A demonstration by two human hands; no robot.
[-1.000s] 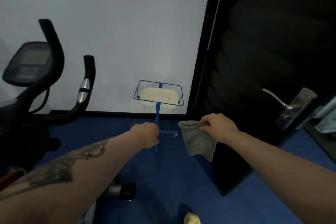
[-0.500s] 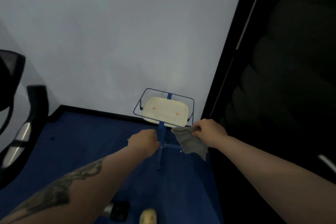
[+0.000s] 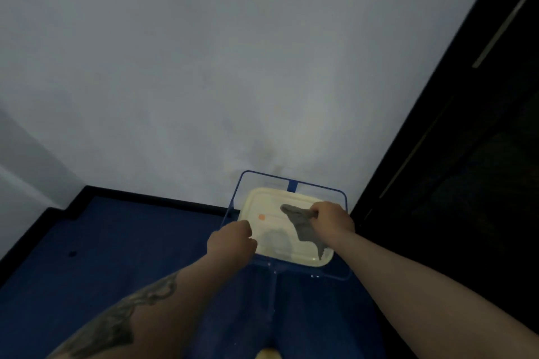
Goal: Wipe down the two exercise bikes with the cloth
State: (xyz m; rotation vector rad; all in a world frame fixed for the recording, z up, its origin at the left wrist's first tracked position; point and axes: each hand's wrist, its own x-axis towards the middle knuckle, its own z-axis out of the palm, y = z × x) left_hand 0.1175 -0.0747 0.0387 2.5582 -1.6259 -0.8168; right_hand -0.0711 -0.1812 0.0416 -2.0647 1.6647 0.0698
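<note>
My right hand grips a grey cloth, which hangs over a cream tray. The tray sits in a blue wire stand against the white wall. My left hand is a closed fist at the stand's near left rim; I cannot tell whether it touches the rim, and it holds nothing that I can see. No exercise bike is in view.
A white wall fills the upper view. A black door or panel runs down the right side. Blue floor with a black skirting lies below left. A pale object shows at the bottom edge.
The view has swung right and closer to the stand, and the exercise bike has left the frame. My right hand has carried the cloth up over the tray. My left hand followed to the rim.
</note>
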